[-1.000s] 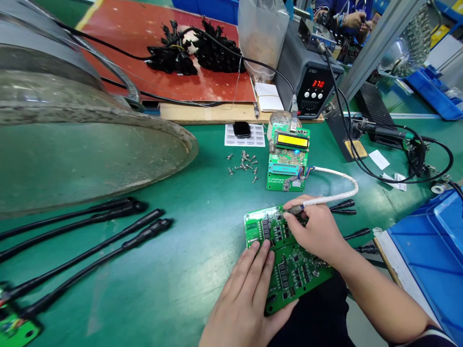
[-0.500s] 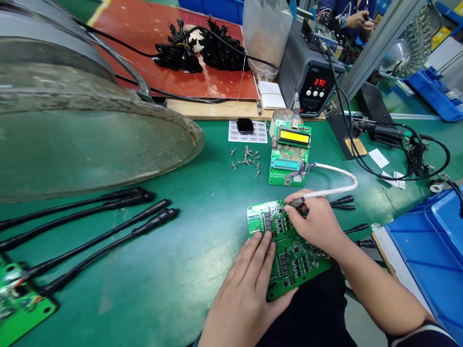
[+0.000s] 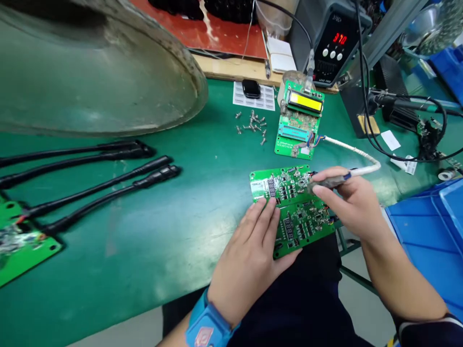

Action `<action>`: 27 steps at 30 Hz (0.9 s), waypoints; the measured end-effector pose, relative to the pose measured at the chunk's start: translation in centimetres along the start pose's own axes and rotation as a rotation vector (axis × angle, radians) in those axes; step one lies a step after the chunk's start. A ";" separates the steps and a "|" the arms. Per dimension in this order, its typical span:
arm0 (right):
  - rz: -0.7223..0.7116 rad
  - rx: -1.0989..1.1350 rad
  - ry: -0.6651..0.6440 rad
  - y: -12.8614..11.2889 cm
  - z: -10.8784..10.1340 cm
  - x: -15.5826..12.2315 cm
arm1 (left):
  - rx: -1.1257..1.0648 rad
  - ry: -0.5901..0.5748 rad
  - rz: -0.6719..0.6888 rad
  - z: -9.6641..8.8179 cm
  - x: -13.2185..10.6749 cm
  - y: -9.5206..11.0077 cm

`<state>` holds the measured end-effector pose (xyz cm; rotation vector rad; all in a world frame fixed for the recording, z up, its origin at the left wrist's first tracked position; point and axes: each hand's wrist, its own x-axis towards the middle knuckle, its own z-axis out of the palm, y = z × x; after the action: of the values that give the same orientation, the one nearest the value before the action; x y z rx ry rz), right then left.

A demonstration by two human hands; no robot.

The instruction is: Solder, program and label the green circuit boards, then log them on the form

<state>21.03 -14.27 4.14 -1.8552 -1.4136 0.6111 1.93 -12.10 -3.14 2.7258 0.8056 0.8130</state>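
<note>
A green circuit board panel with small red digit displays lies at the near edge of the green table. My left hand rests flat on its near left part, fingers stretched out. My right hand pinches a probe plug on a white sleeved cable, its tip at the board's upper right. The cable runs back to a green programmer board with a lit yellow screen.
Loose screws and a black smartwatch on label sheets lie behind. Black cables stretch left, near another green board. A large metal dish fills the upper left. A soldering station reads 370. Blue bins stand right.
The view has tilted down and closer. My right hand with the probe has shifted right, off the board's middle toward its upper right edge. My left hand stays on the board.
</note>
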 end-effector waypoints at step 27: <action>0.021 -0.142 -0.021 2.0 0.8 -3.7 | -0.033 -0.055 -0.021 -0.2 -0.2 -0.3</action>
<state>20.62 -17.91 1.92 -1.9810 -1.4867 0.5550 1.57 -11.96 -3.12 2.6935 0.8001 0.7366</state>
